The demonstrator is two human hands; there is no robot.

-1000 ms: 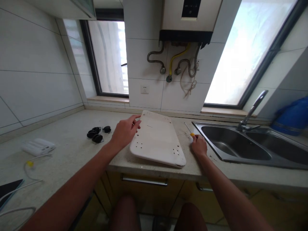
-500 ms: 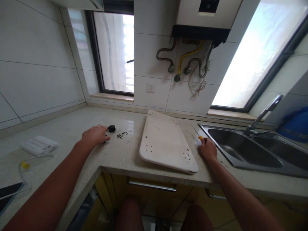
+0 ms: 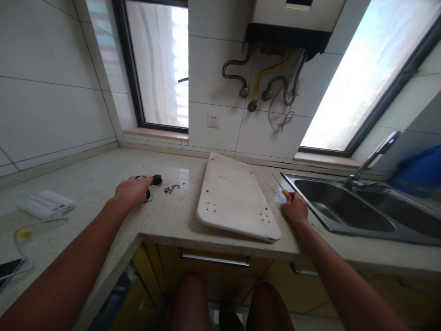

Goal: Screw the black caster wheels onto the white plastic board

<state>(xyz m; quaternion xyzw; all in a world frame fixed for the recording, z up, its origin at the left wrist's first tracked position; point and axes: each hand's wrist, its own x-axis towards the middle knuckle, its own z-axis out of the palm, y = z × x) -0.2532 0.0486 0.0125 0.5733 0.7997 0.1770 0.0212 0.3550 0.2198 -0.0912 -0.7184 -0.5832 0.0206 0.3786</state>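
Note:
My left hand (image 3: 132, 189) is curled over black caster wheels with shiny metal parts on the counter. One black wheel (image 3: 156, 179) shows past its fingertips, and another dark piece (image 3: 148, 195) shows beneath the fingers; the hand hides the rest. Beside them lies a small heap of dark screws (image 3: 170, 189). My right hand (image 3: 296, 208) is closed round a screwdriver (image 3: 284, 191) with a yellow handle, its thin shaft pointing away toward the wall. Between my hands lies a white board (image 3: 237, 197) with rounded corners and clusters of small holes, its front right corner near the counter edge.
A double sink (image 3: 330, 228) with a tap (image 3: 374, 158) lies to the right. On the left are a white box-like device (image 3: 46, 205), a cable with a yellow tag (image 3: 24, 233) and a dark flat device (image 3: 10, 271). Pipes (image 3: 262, 82) hang below a wall heater.
The view has tipped down a little, so everything sits higher and further left. More of the dark piece shows under my left fingers. My right hand keeps its hold on the screwdriver.

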